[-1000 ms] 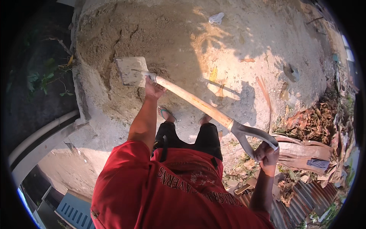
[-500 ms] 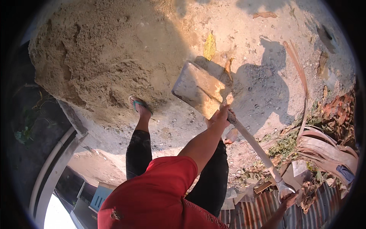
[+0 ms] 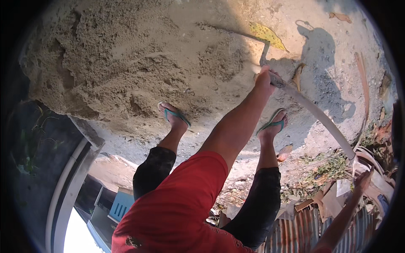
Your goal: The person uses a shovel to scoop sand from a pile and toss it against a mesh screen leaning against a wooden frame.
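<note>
I hold a long-handled shovel (image 3: 322, 114) slantwise across the right side of the head view. My left hand (image 3: 265, 79) is closed round the shaft just above the blade. At the other end, my right hand (image 3: 363, 180) is closed on the pale grip. The blade (image 3: 266, 49) shows nearly edge-on, pointing left, with its tip against the heap of sand (image 3: 126, 55). How deep the tip sits I cannot tell. A spotted yellow leaf (image 3: 270, 35) lies just beyond the blade.
My feet in green flip-flops stand apart at the heap's near edge. A curled brown leaf (image 3: 298, 76) lies beside the shaft. Rusty corrugated sheets (image 3: 295, 230) and dry debris (image 3: 333, 168) are at lower right. A concrete edge with a pipe (image 3: 63, 185) runs along the left.
The shovel's blade has turned from face-up to edge-on and moved up toward the sand. Both hands have shifted rightward, the left one farther forward. My right foot has come into view.
</note>
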The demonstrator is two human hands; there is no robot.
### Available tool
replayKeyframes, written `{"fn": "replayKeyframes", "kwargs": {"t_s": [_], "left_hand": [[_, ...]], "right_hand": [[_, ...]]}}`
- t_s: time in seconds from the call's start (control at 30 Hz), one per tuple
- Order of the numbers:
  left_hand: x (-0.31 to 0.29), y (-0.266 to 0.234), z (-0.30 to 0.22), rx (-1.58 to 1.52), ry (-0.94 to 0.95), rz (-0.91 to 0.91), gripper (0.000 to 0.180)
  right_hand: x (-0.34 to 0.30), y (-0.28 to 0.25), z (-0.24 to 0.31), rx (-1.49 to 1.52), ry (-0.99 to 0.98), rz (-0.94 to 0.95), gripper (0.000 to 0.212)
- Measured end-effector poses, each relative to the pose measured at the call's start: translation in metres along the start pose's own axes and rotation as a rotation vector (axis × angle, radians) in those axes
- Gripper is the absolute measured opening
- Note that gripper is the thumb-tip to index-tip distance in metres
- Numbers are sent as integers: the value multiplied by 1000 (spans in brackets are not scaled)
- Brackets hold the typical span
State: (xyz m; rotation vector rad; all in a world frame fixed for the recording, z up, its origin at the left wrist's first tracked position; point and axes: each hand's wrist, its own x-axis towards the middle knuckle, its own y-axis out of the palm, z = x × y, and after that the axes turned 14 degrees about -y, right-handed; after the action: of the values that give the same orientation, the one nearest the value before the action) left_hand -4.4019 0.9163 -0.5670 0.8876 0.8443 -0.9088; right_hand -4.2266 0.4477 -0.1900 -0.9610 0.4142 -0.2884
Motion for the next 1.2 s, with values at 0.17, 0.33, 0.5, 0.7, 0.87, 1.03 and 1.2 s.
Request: {"fn": "replayKeyframes", "kwargs": {"t_s": [0.17,0.33,0.5,0.7,0.87,1.03,1.2], "left_hand": [[-57,1,-196,114,159,21,14],[-77,-14,-244,-146,268,372,19],[-143,-29,-221,-62,141,136,19],[-349,-65,-187,-85,103,-20,20],[-472,-134,-208,-18,220,-190,19],[-559,-159,-242,17,222,-307,19],[-582,-70,-282,491,216,-476,23]], "right_hand": [[-86,153,100,240,-117,80,38],[-157,191,157,126,-55,88,48],[-181,119,107,63,-229,-33,48],[-288,-14,199,-49,-242,90,53],[-308,-32,235,-390,-486,181,59],[-331,-6,368,-263,-108,660,47],[-265,19,425,-59,-62,840,36]]}}
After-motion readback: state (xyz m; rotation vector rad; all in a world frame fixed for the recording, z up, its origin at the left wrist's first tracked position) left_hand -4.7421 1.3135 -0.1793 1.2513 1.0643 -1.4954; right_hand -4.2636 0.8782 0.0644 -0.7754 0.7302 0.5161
